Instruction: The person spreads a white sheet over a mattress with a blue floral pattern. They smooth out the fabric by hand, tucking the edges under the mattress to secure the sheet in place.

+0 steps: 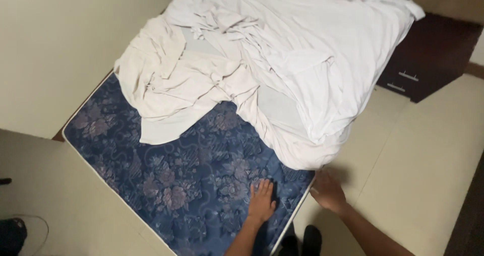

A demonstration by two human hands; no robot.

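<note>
A blue mattress with a purple flower pattern [171, 175] fills the middle of the view. My left hand [261, 200] lies flat on its near corner, fingers spread, holding nothing. My right hand [327, 191] reaches at the mattress's near right edge, just below a hanging fold of sheet; whether it grips the edge I cannot tell. Crumpled white sheets [262, 59] cover the far half of the mattress and spill over its right side.
A dark wooden drawer unit [428, 59] stands at the far right. Cream floor tiles [418, 165] spread to the right. A pale wall [60, 39] runs along the left. My dark shoes [302, 241] are beside the mattress corner.
</note>
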